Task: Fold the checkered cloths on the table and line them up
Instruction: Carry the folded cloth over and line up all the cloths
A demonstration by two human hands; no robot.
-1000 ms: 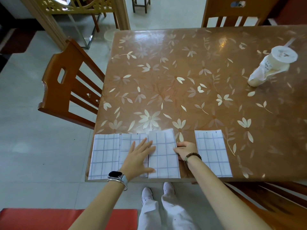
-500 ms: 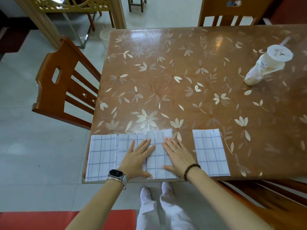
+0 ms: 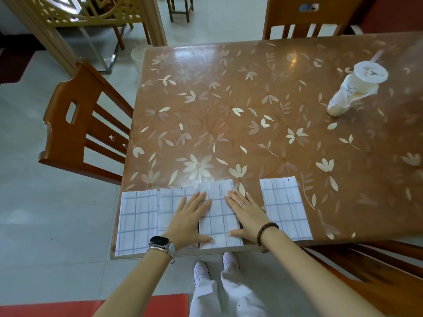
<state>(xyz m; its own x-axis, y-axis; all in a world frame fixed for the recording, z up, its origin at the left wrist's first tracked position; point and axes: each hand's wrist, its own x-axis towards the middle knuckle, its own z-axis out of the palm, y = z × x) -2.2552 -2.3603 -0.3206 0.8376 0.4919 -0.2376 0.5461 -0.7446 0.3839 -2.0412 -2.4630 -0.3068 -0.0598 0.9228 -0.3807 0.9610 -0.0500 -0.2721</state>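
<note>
My left hand point(image 3: 187, 216), right hand point(image 3: 247, 213) flat, gripping nothing, smoothing third cloth point(image 3: 217, 223); 3 o'clock cloth point(image 3: 286, 209) probably scoots in next.

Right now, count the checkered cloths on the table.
4, along the table's near edge: leftmost cloth at the corner; second cloth and third cloth under the left hand; right hand on the third; fourth cloth apart, rightmost.
</note>
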